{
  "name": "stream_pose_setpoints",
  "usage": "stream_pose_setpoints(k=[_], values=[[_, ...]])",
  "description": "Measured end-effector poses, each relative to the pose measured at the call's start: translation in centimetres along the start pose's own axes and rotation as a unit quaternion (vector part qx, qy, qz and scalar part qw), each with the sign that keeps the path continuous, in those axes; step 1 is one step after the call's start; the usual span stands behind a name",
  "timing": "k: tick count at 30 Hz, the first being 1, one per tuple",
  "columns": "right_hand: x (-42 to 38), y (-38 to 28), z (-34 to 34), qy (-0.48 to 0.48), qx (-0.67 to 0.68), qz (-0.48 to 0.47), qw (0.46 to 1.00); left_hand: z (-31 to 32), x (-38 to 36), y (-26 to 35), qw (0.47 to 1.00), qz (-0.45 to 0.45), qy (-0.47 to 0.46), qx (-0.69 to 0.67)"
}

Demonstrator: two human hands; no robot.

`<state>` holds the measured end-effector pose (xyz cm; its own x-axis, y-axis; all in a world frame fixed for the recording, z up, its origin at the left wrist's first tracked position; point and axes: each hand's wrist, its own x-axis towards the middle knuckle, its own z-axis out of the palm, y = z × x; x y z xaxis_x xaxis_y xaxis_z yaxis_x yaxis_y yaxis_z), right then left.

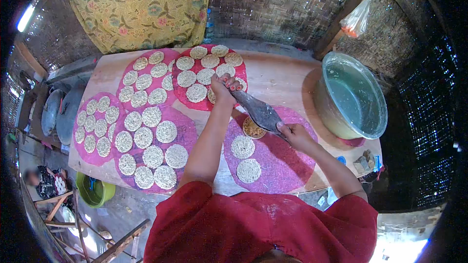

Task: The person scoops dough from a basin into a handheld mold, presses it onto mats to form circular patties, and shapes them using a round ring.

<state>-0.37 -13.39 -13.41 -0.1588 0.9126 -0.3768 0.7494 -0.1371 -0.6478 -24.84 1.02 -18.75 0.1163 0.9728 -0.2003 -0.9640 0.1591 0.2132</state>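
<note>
Both of my hands grip a dark, flat paddle [258, 111] that slants over the table. My left hand [226, 87] is closed round its upper left end, above the red mat with pale discs. At the lower right end, my right hand [295, 135] is closed on the tip. Under the paddle lies a round ring [254, 128] filled with yellowish, shredded-looking material, partly hidden. It sits on a pink woven mat [287, 175], beside two pale, rough discs [243, 147]. The paddle casts a shadow across this mat.
More pink mats with several pale discs [143, 137] cover the left of the table [273, 73]. A large tub of cloudy liquid [324, 92] stands at the right. A green basin [105, 197] and a seated person [48, 182] are on the lower left.
</note>
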Motion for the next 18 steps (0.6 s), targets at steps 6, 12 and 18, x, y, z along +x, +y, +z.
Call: stream_pose_setpoints(k=[6, 12, 18], values=[[0.0, -0.8, -3.6, -0.056, 0.028, 0.001, 0.998, 2.7, -1.7, 3.1, 0.987, 0.061, -0.143, -0.041], [4.3, 2.3, 2.4, 0.034, 0.092, -0.227, 0.969, 12.0, -14.8, 11.7, 0.904, 0.12, -0.397, 0.102], [4.6, 1.8, 6.1, 0.079, -0.15, -0.259, 0.951, 12.7, -26.1, 11.0, 0.878, 0.168, -0.299, 0.334]])
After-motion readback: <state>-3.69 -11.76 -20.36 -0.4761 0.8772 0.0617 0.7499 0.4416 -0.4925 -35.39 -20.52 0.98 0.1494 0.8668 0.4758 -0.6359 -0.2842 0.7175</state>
